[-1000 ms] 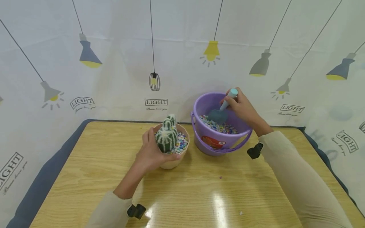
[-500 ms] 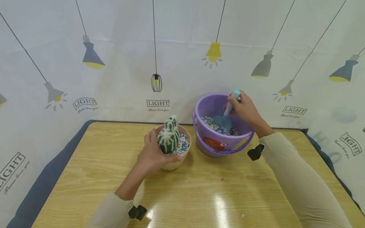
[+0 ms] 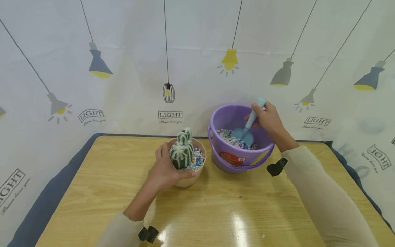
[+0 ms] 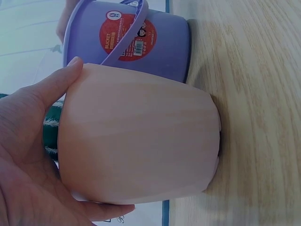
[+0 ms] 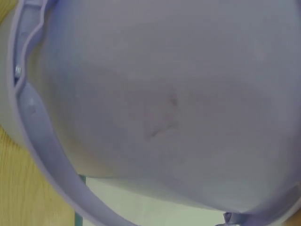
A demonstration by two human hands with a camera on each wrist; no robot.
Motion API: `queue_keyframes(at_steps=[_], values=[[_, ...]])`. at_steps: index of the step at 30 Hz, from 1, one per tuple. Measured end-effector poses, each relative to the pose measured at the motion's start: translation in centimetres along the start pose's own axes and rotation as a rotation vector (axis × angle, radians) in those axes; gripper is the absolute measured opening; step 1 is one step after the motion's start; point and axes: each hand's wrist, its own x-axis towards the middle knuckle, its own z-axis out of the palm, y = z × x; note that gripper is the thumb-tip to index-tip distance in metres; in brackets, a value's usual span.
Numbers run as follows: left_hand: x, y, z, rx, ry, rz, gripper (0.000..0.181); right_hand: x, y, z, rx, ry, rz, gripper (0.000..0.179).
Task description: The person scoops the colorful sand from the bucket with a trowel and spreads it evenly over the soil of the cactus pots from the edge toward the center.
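Note:
My left hand (image 3: 165, 171) holds a peach-coloured flowerpot (image 3: 185, 181) by its rim, thumb on the near side and fingers on the far left. A knitted-looking green and white cactus (image 3: 181, 155) stands in it among multicoloured pebbles (image 3: 198, 159). In the left wrist view the pot (image 4: 141, 136) rests on the table and mostly hides the cactus. Inside a purple bucket (image 3: 250, 157), my right hand (image 3: 271, 119) grips the handle of a light-blue toy shovel (image 3: 253, 118). The blade lies partly sunk in similar small pebbles. Only the bucket's outer wall (image 5: 188, 94) fills the right wrist view.
The bucket stands just right of the pot, near the table's back edge, its carrying handle (image 4: 124, 40) hanging down in front. A few stray pebbles (image 3: 240, 197) lie on the wooden table (image 3: 197, 216). A lamp-printed white cloth (image 3: 132, 61) rises behind.
My right hand has moved slightly right, and the shovel's blade has shifted right and nearer through the pebbles. The left hand keeps its hold on the pot. The head view has shifted a little.

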Motion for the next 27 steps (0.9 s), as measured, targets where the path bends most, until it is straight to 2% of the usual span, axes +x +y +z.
queue_keyframes(at_steps=[6,11,18,23,27], values=[[-0.23,-0.06,-0.09,-0.006,-0.009,-0.003,0.123,-0.41,-0.01,0.07,0.122,-0.088,0.025,0.025],[-0.22,-0.10,-0.15,-0.010,-0.013,-0.008,0.124,-0.41,-0.02,0.17,0.154,-0.136,0.016,0.024],[-0.28,-0.10,-0.08,0.000,-0.018,-0.013,0.128,-0.33,0.13,-0.02,0.121,-0.073,-0.006,0.022],[-0.31,-0.05,-0.03,0.001,-0.009,-0.006,0.126,-0.14,0.17,-0.23,0.185,-0.031,0.031,0.030],[-0.20,0.02,0.07,0.011,-0.002,-0.010,0.126,-0.02,0.16,-0.36,0.239,-0.058,0.041,0.033]])
